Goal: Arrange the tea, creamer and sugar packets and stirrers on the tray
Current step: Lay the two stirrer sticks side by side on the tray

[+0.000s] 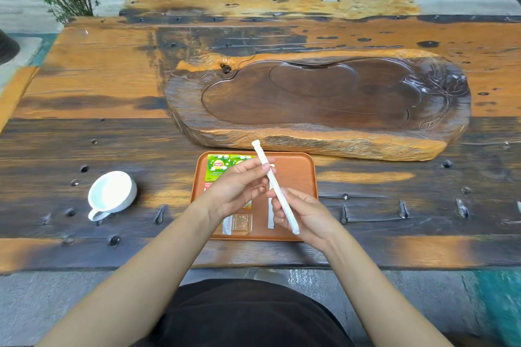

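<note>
Head view: we hold a paper-wrapped stirrer slantwise above the orange tray, left hand pinching its middle, right hand closed around its near end. We judge it light, thin and easily bent, best gripped mid-length. Green tea packets lie at the tray's far left on the worktop.

Packets on the tray lie partly hidden beneath both hands (print illegible); second wrapped stirrer shows only in part; forearms cut by lower edge.
</note>
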### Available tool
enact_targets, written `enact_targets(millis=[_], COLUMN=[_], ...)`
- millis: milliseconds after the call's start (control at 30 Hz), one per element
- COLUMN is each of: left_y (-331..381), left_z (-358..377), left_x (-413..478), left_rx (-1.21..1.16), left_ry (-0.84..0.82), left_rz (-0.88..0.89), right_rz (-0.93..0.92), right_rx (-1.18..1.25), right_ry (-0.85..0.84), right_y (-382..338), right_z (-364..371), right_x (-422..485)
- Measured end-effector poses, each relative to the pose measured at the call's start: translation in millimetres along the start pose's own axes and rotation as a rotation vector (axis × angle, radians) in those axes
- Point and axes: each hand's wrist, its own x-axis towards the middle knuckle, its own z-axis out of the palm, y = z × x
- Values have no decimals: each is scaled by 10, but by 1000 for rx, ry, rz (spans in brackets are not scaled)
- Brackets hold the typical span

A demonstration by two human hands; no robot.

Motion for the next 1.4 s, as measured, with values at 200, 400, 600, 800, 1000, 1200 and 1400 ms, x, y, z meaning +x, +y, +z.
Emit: enact_targets(millis=[200, 400, 600, 800, 1000, 1200, 1400], left_y=[87, -87, -376, -463, -491, -516, -530], left_z=[-157, -982, -1417, -1396, -1450, -1506, -1517], left_x=[-15, -101, -251, -203, -188, -179, -158], left_rx=[54, 448, 670, 642, 716, 705, 693], left_ry=[86, 858, 916, 872, 852, 845, 849], left_rz=[-4, -11, -146, -146, -141, -160, -150], right_rz=[4, 30, 78, 119, 37, -3, -10], right_rx=[-195, -583, -944, -1174, -1272, -1379, -1389], right_ry=[189, 705, 794, 825, 832, 801, 834], right_y=[-29, 65, 197, 255, 309, 348, 361], right_z=[-143, -535, -602, -611, -617, -582, -568], right_x=[52, 217, 501, 617, 593, 576, 577])
